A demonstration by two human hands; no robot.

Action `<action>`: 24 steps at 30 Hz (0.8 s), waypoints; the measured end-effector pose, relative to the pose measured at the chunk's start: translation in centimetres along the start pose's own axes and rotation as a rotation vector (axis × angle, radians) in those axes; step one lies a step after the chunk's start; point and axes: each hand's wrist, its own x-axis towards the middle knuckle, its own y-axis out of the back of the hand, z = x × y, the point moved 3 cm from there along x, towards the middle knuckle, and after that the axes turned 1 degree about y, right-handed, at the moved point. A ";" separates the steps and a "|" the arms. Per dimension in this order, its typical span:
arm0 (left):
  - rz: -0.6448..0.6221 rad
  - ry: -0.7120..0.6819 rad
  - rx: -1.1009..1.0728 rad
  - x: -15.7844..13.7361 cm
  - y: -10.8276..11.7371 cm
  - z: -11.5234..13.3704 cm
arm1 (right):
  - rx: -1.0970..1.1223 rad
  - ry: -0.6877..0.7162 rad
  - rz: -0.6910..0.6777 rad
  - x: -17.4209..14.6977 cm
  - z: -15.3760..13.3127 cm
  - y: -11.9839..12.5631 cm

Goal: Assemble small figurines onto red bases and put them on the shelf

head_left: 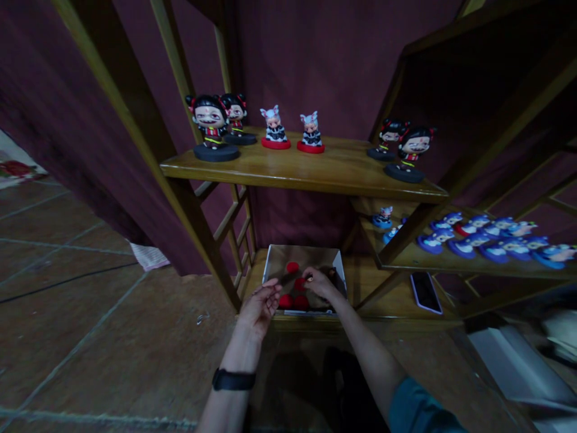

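A white-rimmed box stands on the low shelf, with several red round pieces inside it. My right hand reaches into the box from the right, its fingers bent together beside a red piece. Whatever the fingertips hold, if anything, is too small and dark to make out. Over the box's front left corner is my left hand, palm partly up, fingers loosely stretched and nothing visible in them. Some dark and brownish contents at the box's right side are partly covered by my right hand.
Above the box, a wooden shelf carries several big-headed figurines on black bases and two white-haired ones on red bases. Blue-based figurines line a lower right shelf. A phone lies below them. Wooden posts flank the box.
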 end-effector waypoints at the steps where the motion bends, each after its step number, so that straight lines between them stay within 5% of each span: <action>1: -0.005 0.000 0.006 0.1 -0.1 -0.3 | 0.054 0.019 -0.006 -0.1 -0.5 0.2; 8: 0.051 0.067 0.003 0.8 -0.6 -2.3 | 0.087 0.362 0.030 -2.9 -6.5 1.3; 14: 0.058 0.054 0.003 1.1 -0.6 -2.7 | -0.010 0.479 -0.014 -6.0 -9.2 -0.3; 18: 0.114 -0.071 -0.041 1.0 -0.2 -2.2 | 0.137 0.375 0.007 -5.7 -8.4 -0.4; 24: 0.065 -0.146 -0.046 0.5 -0.3 -1.4 | 0.816 0.061 0.086 -4.4 -6.3 0.2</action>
